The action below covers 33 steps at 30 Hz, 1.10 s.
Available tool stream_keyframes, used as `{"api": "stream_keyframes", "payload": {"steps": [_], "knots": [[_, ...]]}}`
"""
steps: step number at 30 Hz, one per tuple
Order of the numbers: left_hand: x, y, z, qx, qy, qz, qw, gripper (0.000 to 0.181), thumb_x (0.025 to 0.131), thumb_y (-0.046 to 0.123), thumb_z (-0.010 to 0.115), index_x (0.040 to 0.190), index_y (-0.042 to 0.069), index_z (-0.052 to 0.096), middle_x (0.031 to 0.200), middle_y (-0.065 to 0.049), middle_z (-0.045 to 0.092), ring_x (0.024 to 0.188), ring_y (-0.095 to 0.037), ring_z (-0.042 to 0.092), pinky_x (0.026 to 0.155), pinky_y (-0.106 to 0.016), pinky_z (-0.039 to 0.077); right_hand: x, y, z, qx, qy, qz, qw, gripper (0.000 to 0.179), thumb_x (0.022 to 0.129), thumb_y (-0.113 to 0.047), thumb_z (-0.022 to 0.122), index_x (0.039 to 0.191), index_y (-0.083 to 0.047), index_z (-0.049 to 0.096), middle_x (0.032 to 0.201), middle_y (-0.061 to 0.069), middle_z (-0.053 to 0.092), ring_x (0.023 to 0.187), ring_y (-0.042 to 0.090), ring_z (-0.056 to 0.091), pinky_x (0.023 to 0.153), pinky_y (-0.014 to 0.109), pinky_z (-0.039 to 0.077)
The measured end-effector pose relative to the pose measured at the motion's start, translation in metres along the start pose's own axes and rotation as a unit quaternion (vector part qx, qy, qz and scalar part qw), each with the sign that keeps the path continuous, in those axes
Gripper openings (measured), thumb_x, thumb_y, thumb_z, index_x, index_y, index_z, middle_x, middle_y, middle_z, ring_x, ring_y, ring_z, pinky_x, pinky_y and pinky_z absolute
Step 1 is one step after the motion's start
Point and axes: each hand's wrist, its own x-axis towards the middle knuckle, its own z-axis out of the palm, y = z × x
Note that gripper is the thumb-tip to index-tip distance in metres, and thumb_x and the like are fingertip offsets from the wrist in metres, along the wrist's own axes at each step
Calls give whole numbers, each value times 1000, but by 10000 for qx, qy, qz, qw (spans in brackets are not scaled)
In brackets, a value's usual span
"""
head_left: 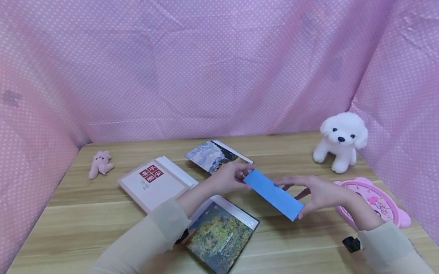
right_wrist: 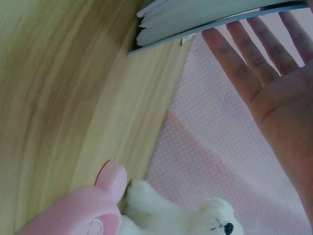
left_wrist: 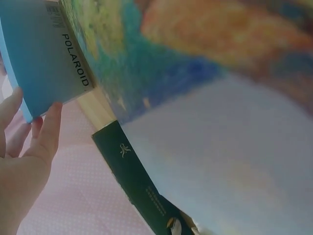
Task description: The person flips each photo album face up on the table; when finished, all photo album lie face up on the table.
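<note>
A blue photo album (head_left: 275,195) marked POLAROID is tilted between my two hands, its narrow blue side facing up in the head view. My left hand (head_left: 230,177) pinches its far end; in the left wrist view, thumb and fingers are at the corner of the blue cover (left_wrist: 39,63). On the other side, my right hand (head_left: 317,193) has spread fingers against the album, thumb at the near corner. Straight fingers (right_wrist: 239,68) touch the cover below the white pages (right_wrist: 195,24) in the right wrist view. The right thumb is hidden there.
Under my left forearm lie a painted photo album (head_left: 221,236) and a pale album with red characters (head_left: 158,184). Behind is another painted album (head_left: 215,154). A pink clock (head_left: 382,202) and white plush dog (head_left: 341,140) stand right, a pink plush toy (head_left: 100,164) far left.
</note>
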Motion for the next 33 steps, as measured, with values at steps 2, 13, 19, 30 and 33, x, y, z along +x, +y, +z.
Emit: {"api": "stream_keyframes", "payload": {"steps": [2, 13, 19, 30, 33], "knots": [[-2, 0, 0, -34, -70, -13, 10000, 65, 81, 13, 74, 140, 15, 46, 115, -10, 58, 101, -18, 64, 81, -21, 53, 0, 1, 1, 70, -20, 31, 10000, 88, 69, -15, 85, 143, -8, 38, 141, 10, 45, 117, 40, 47, 84, 45, 55], [-14, -3, -3, -156, -217, -28, 9996, 66, 83, 15, 73, 142, 15, 44, 122, -5, 54, 109, -19, 60, 84, -17, 51, -3, 4, 2, 416, -71, 19, 9991, 87, 69, -5, 82, 143, 1, 35, 142, 15, 42, 123, 43, 42, 90, 55, 49], [-18, -6, -5, -277, -511, 20, 9983, 68, 83, 13, 73, 143, 12, 41, 136, -8, 50, 112, -20, 59, 87, -22, 52, -3, 7, 4, -74, -41, 138, 9999, 84, 72, -21, 82, 142, -7, 39, 143, 15, 42, 123, 43, 43, 89, 57, 48], [-24, -17, -1, -463, -1179, 77, 9919, 77, 84, 6, 70, 148, 6, 28, 152, -11, 30, 126, -26, 48, 96, -31, 49, 0, 12, 12, -1611, 243, -14, 9866, 85, 63, -36, 86, 137, -15, 50, 141, 8, 47, 128, 35, 44, 98, 56, 42], [-26, -19, 1, -163, -1317, 97, 9911, 80, 83, 10, 72, 148, 6, 26, 152, -10, 31, 129, -25, 45, 100, -34, 46, 1, 14, 15, -1842, 215, 10, 9827, 85, 62, -39, 86, 136, -16, 51, 141, 8, 47, 129, 36, 43, 98, 56, 41]]}}
